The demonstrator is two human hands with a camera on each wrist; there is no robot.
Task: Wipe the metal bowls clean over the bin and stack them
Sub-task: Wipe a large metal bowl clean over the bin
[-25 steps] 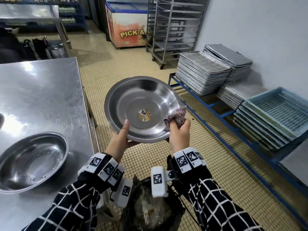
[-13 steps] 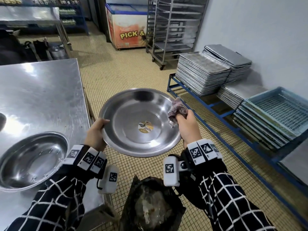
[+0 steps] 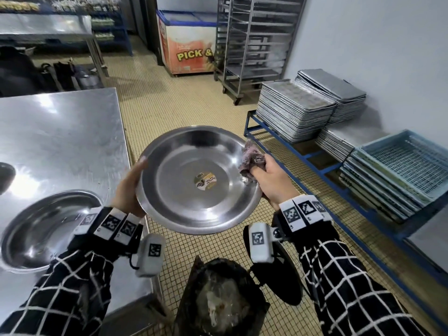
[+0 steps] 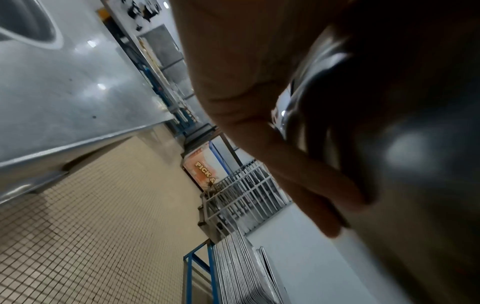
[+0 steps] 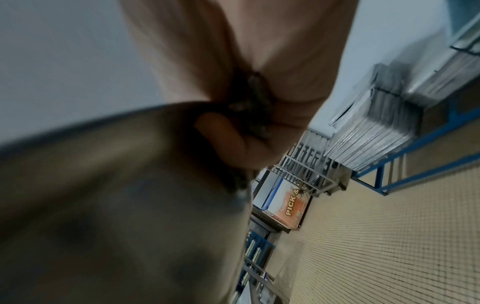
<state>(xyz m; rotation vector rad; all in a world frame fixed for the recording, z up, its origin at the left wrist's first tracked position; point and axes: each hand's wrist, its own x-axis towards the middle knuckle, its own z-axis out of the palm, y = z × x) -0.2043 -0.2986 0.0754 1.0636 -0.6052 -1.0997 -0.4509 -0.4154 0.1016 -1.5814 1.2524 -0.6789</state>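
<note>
I hold a wide metal bowl (image 3: 194, 163) with a round sticker in its bottom above the floor, just beyond the bin (image 3: 218, 301). My left hand (image 3: 128, 187) grips its left rim, thumb over the edge; the left wrist view shows fingers (image 4: 311, 174) under the bowl (image 4: 415, 164). My right hand (image 3: 271, 180) clutches a crumpled purplish cloth (image 3: 249, 158) against the bowl's right inner rim; the cloth (image 5: 254, 115) shows bunched in the fist beside the bowl's underside (image 5: 116, 195). A second metal bowl (image 3: 46, 229) rests on the steel table (image 3: 63, 132) at the left.
The black-lined bin stands on the tiled floor below my wrists. Stacked baking trays (image 3: 295, 112) and blue plastic crates (image 3: 400, 170) fill a low blue rack (image 3: 312, 156) on the right. A wheeled metal rack (image 3: 252, 42) and a chest freezer (image 3: 186, 42) stand behind.
The bowl has tipped flatter and lower. My left hand slid from the near rim round to the left rim. The cloth moved up along the right rim.
</note>
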